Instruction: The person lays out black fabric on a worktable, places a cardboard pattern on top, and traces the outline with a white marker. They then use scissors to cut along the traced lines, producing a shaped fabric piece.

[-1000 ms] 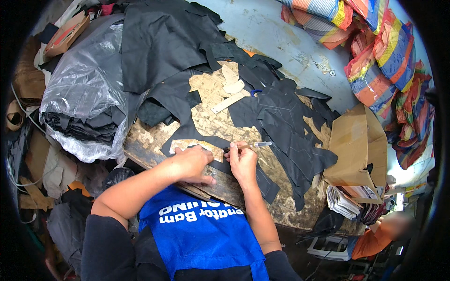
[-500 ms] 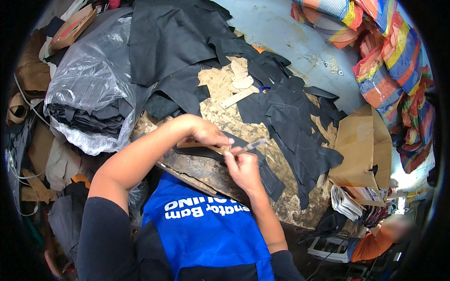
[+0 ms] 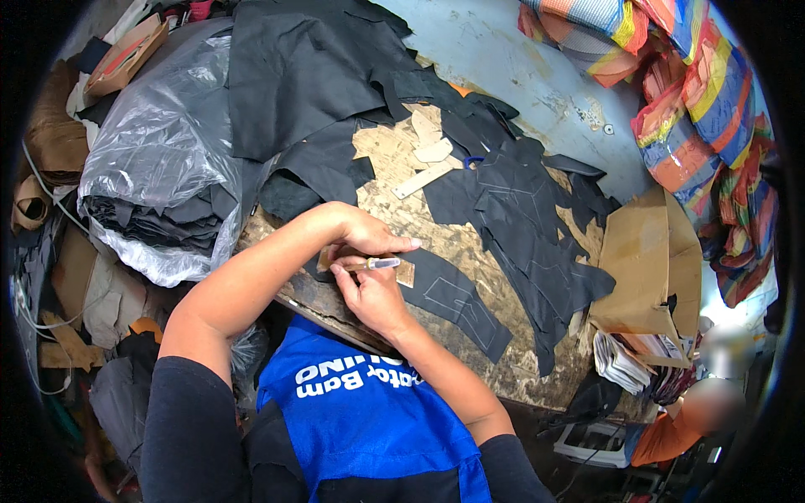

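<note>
My right hand is closed around a pen with a clear end, low over the table's near edge. Beneath it lies a narrow tan template on a long black leather-like strip. My left hand bears down on the template from the far side, thumb stretched to the right; its other fingers are partly hidden. Pale outlines show on the strip right of the template. Beyond my hands a pale flat template rests on the worn wooden board, near blue scissor-like handles.
Black sheets are heaped at the back, and marked black scraps to the right. A clear plastic bag of black pieces stands left. At right are a cardboard box, striped woven sacks and a person in an orange sleeve.
My right hand has moved left along the template with the pen, baring the template's right end and more of the marked strip. The left hand stays nearly in place.
</note>
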Demonstrator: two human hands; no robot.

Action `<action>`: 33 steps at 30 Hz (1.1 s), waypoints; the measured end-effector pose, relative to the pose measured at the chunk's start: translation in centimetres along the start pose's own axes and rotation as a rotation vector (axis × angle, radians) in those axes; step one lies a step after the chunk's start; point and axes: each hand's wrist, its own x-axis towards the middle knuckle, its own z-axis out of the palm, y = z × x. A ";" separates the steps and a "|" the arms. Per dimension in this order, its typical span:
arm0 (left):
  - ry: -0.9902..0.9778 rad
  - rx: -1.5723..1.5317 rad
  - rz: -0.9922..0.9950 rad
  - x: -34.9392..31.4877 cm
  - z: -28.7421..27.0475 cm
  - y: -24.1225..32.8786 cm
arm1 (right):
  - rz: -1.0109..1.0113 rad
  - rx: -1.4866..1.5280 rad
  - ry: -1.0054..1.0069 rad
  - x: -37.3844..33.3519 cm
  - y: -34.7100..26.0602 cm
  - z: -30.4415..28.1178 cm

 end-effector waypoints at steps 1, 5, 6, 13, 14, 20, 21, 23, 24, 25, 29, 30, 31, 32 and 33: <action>-0.010 0.041 -0.039 -0.2 -0.1 0.2 | 0.005 -0.040 0.018 -0.2 0.1 -0.7; 0.028 0.045 0.013 -0.7 0.2 0.4 | 0.232 -0.242 0.095 -2.0 0.7 -6.0; 0.022 0.036 0.005 -0.7 0.3 0.3 | 0.313 -0.259 0.148 -2.6 0.8 -7.1; 0.155 0.152 0.231 -0.9 2.0 0.0 | 0.396 0.265 0.439 -3.8 2.0 -8.8; 0.266 0.244 0.338 -1.3 3.1 -0.1 | 0.372 0.439 0.483 -3.5 2.4 -8.6; 0.796 0.611 0.242 -2.4 13.5 -1.7 | 0.445 0.508 0.493 -4.1 4.9 -5.6; 0.854 0.633 0.244 -2.5 14.3 -2.5 | 0.343 0.500 0.481 -4.5 5.2 -5.4; 1.006 0.531 0.222 -2.7 15.8 -4.1 | 0.300 0.448 0.440 -5.1 5.8 -4.9; 1.043 0.489 0.154 -2.9 16.5 -4.7 | 0.279 0.349 0.397 -5.3 6.0 -4.8; 1.067 0.470 0.158 -2.9 17.0 -5.1 | 0.266 0.309 0.410 -5.3 6.2 -4.6; 1.111 0.456 0.116 -3.2 17.6 -5.7 | 0.225 0.312 0.463 -5.0 6.2 -4.6; 1.091 0.453 0.117 -3.3 17.5 -5.5 | 0.269 0.355 0.490 -4.9 6.1 -4.7; 1.060 0.435 0.133 -3.3 17.3 -5.3 | 0.310 0.400 0.512 -4.9 5.9 -5.0; 1.017 0.415 0.144 -3.4 17.1 -4.9 | 0.340 0.452 0.538 -4.9 5.9 -5.2; 0.976 0.396 0.154 -3.4 16.8 -4.5 | 0.354 0.479 0.578 -4.9 5.8 -5.6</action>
